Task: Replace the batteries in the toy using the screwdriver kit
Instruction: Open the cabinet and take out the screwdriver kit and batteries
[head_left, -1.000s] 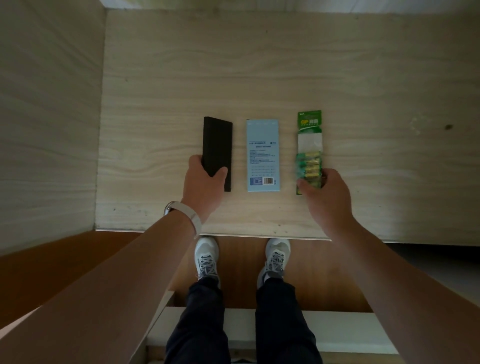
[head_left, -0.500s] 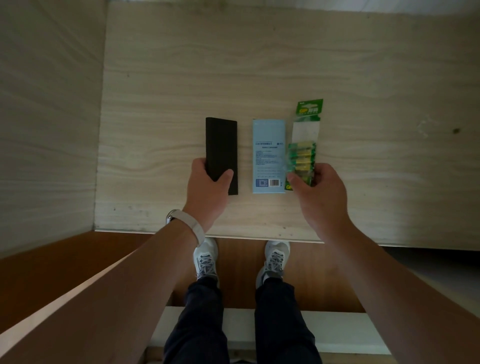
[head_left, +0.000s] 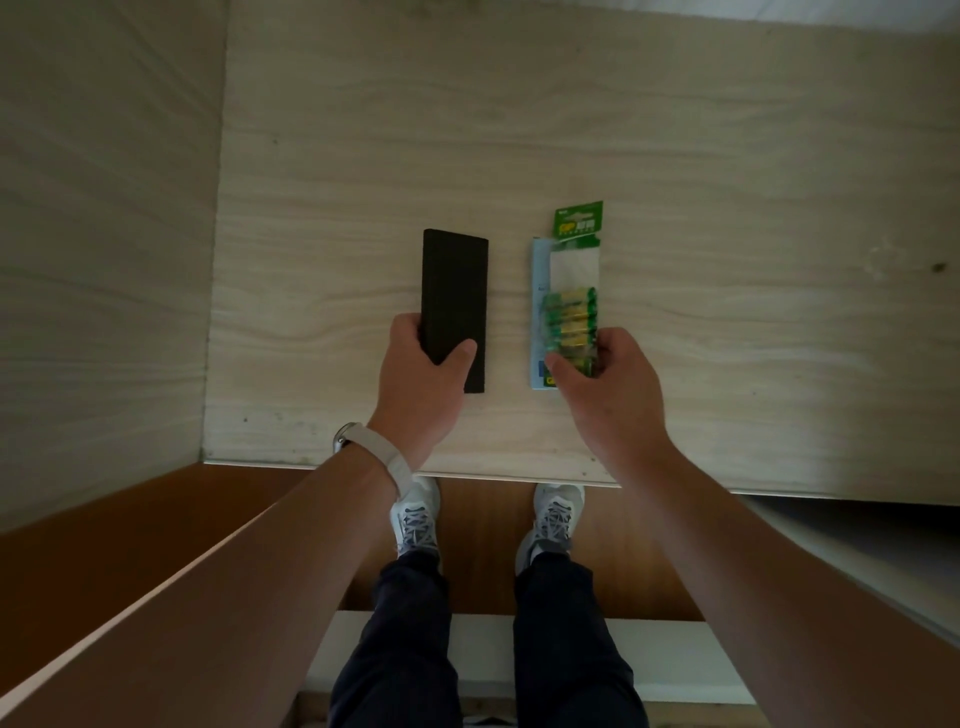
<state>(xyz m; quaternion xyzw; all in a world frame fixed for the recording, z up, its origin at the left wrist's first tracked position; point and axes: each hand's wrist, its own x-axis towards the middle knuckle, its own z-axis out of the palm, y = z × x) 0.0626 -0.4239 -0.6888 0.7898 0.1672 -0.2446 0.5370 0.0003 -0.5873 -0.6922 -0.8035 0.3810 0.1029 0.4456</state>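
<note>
A long black case (head_left: 454, 296) lies on the wooden table (head_left: 727, 208), and my left hand (head_left: 423, 382) grips its near end. My right hand (head_left: 605, 387) holds a green pack of batteries (head_left: 571, 312) by its near end. The pack lies over a pale blue box (head_left: 537, 291) and hides most of it; only the box's left strip shows. No toy is in view.
A wooden wall (head_left: 104, 234) closes the table's left side. The table's front edge (head_left: 467, 470) runs just above my white shoes (head_left: 415, 514). A white ledge (head_left: 478, 649) lies below by my legs.
My right hand has carried the battery pack left, from beside the blue box to on top of it. My left hand keeps its grip on the black case.
</note>
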